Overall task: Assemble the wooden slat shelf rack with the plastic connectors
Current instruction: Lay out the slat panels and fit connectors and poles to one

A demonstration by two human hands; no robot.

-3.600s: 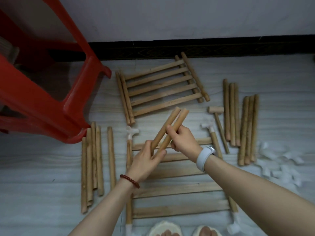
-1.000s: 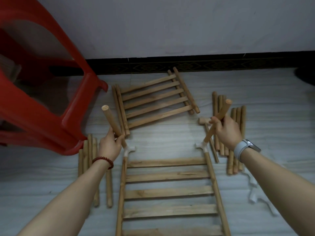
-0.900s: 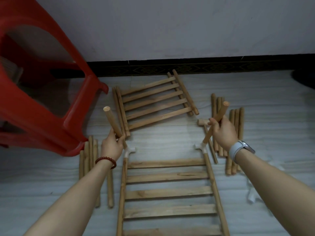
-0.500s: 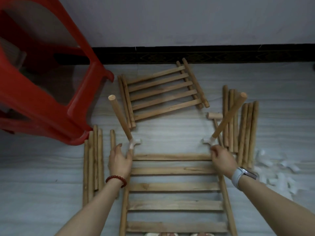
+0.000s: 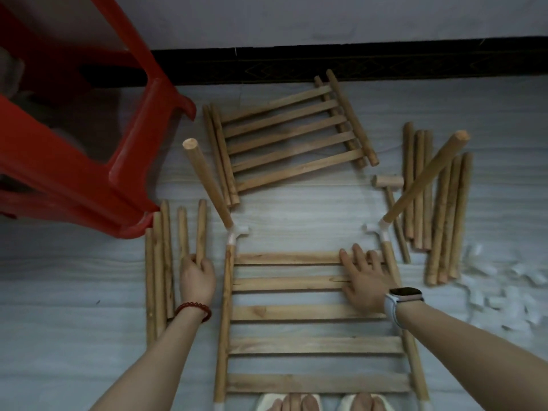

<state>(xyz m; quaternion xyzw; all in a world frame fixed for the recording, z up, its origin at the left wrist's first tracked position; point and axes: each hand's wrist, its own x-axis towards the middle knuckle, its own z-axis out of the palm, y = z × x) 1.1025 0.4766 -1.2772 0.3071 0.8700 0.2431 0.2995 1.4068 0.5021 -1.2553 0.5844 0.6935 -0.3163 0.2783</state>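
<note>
A wooden slat panel [image 5: 314,345] lies flat on the floor in front of me. White plastic connectors sit on its two far corners, the left connector [image 5: 235,232] and the right connector [image 5: 379,229]. An upright dowel [image 5: 206,180] stands in the left one, and another upright dowel [image 5: 427,176] stands in the right one. My left hand [image 5: 197,275] grips a loose dowel [image 5: 201,229] lying just left of the panel. My right hand [image 5: 363,278] rests flat with spread fingers on the panel's far slats near its right rail.
A second slat panel [image 5: 290,134] lies near the wall. Loose dowels lie in a left pile [image 5: 160,271] and a right pile [image 5: 439,209]. A wooden mallet [image 5: 388,185] lies beside the right pile. Several white connectors [image 5: 504,292] are scattered at right. A red plastic stool [image 5: 74,143] stands at left.
Both hands let go of the corner connectors. My left hand moved left and took hold of a loose dowel. My right hand slid onto the panel's slats.
</note>
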